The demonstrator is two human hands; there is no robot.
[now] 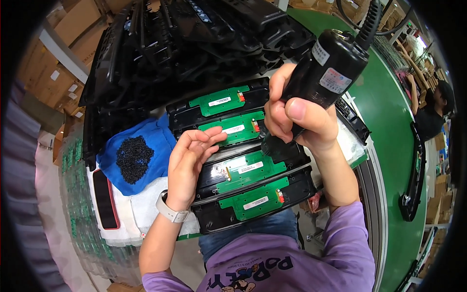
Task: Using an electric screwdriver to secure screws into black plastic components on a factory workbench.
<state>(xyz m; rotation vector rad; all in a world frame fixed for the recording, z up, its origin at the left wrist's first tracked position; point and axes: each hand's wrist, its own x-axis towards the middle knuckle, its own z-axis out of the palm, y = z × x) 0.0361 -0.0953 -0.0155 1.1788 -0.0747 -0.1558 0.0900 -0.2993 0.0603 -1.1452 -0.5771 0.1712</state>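
My right hand (309,119) is wrapped around a black electric screwdriver (335,61), held up over the right ends of a row of black plastic panels (209,221). A coiled cord (370,24) leaves its top, and its tip is hidden among my fingers and the dark panel behind. My left hand (189,158) hovers at the second panel from the back, fingers loosely bent and apart, near the left part of its green circuit board (243,137). Similar green boards, each with a white label, lie in the other panels, including the nearest circuit board (270,197).
Left of the panels, a blue cloth (165,131) bears a heap of small black screws (134,159). A red-edged phone (105,199) lies beside it. Black plastic parts (194,53) are piled high behind. Right is a green surface (389,170) with a long black part (415,170); another person (433,109) is beyond.
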